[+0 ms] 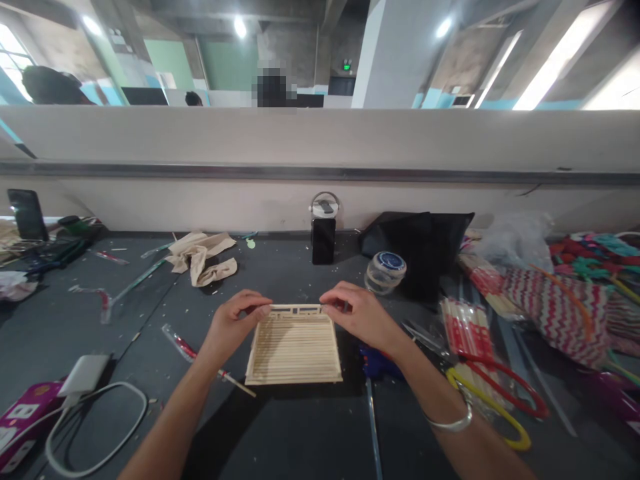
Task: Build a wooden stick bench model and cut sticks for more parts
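Observation:
A small tray-like panel of pale wooden sticks [294,353] lies on the dark table in front of me, its sticks laid side by side within a raised border. Along its far edge stands a narrow stick railing [309,310] with small crosspieces. My left hand [242,313] pinches the railing's left end between thumb and fingers. At the right end, my right hand [354,308] closes on it the same way. Whether the railing is fixed to the panel I cannot tell. Beneath my right wrist sits a blue glue gun [377,363], partly hidden.
Scissors with red and yellow handles [500,393] and packaged sticks [466,327] lie to the right. Behind are a clear jar [385,272], a black phone [323,241] and a black bag [425,253]. Crumpled cloth [203,257] and a white charger with cable [86,375] are left.

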The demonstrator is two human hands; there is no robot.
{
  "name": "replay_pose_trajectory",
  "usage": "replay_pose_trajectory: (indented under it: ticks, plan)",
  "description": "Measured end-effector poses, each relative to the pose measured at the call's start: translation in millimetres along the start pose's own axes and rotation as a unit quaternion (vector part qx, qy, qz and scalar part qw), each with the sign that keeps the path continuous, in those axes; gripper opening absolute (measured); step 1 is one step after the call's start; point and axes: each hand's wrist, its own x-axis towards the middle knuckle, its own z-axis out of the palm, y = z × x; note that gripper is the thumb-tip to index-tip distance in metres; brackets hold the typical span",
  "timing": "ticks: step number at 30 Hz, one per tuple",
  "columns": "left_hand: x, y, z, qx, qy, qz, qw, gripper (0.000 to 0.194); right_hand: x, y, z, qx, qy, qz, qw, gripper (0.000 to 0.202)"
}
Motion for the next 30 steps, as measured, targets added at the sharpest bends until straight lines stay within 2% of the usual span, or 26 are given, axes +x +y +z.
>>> replay_pose_trajectory:
  ticks: [15, 30]
  plan:
    - [-0.9, 1.5, 4.3, -0.006, 0.013, -0.001, 1.0, 0.016, 1.6, -2.1, 7.2, -0.011, 0.005, 0.007, 1.0, 0.012]
    - [-1.2, 0.7, 5.2, 0.013, 0.019, 0.035, 0.999, 0.014, 2.1, -1.0, 10.8, 0.018, 0.024, -0.027, 0.999, 0.015]
